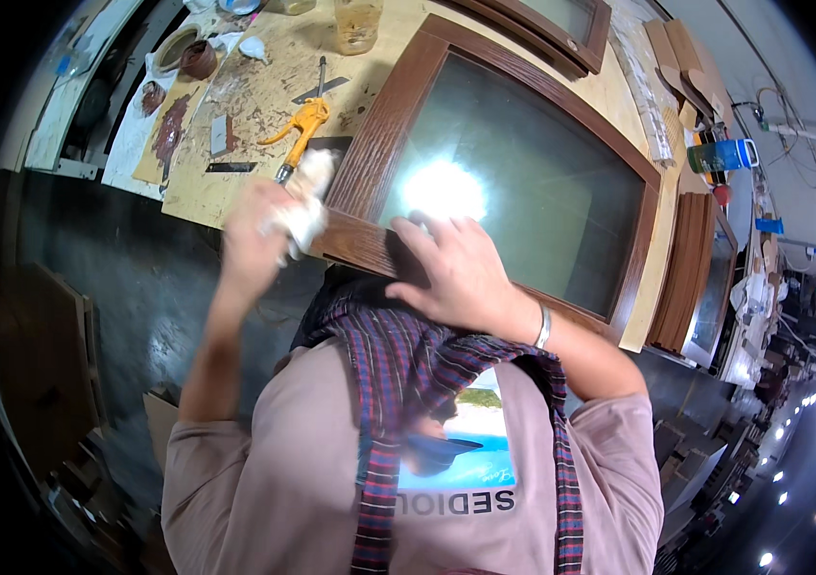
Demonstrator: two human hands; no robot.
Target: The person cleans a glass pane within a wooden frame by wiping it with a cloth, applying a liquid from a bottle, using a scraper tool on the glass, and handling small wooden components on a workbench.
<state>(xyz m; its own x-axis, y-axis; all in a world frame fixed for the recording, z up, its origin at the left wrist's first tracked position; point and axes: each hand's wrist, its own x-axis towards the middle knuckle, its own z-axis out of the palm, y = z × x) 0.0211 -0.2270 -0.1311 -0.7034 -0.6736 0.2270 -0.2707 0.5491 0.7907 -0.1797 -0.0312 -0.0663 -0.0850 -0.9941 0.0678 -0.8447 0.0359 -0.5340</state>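
Observation:
My left hand (256, 235), blurred by motion, is closed on a crumpled white cloth (304, 220) beside the near left corner of a brown wood-framed door panel (381, 134). Fingers spread, my right hand (461, 273) rests on the panel's near rail, its fingertips at the edge of the glass (542, 192). A bright lamp reflection covers part of that glass. Just beyond my left hand is an orange air blow gun (307, 120), its thin nozzle pointing away. The metal fitting at its lower end runs close to my hand; whether they touch, I cannot tell.
Stained boards cover the worktable (264, 72), with a brown-smeared pot (199, 59), a cup of amber liquid (358, 27) and a small scraper blade (222, 136). Another framed panel (561, 29) lies at the far side. Stacked brown frames (686, 273) stand at the right.

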